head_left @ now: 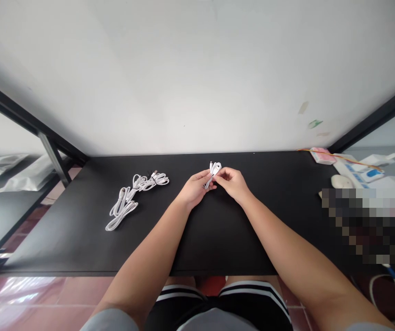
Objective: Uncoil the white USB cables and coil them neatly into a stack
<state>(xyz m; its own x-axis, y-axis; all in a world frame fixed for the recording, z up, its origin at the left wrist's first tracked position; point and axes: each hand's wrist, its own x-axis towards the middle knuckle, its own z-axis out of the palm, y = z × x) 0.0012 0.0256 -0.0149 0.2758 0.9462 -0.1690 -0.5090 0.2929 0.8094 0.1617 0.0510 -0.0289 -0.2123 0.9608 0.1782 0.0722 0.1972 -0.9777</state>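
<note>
Black shorts with white stripes (239, 299) fill the bottom edge. Two bare forearms run up from them to the small white cable bundle (214, 169), held just above the flat black surface (218, 239). The left hand (194, 187) pinches the bundle's lower end from the left. The right hand (232, 181) pinches it from the right, fingertips meeting at its middle, so each grip is closed on the white cable bundle. Its loops and a plug end stick up past the fingers on the far side. The thumbs seem to press the loops flat, though the bundle is too small to be sure. Handling it well probably calls for a steady pinch where the loops cross, one grip anchoring while the other guides the loose end, so that nothing springs open. Well to the left of the bundle a loose heap of white coiled cables (132, 197) lies on the surface. Far to its right sit pink and blue-white boxes (338, 163).
</note>
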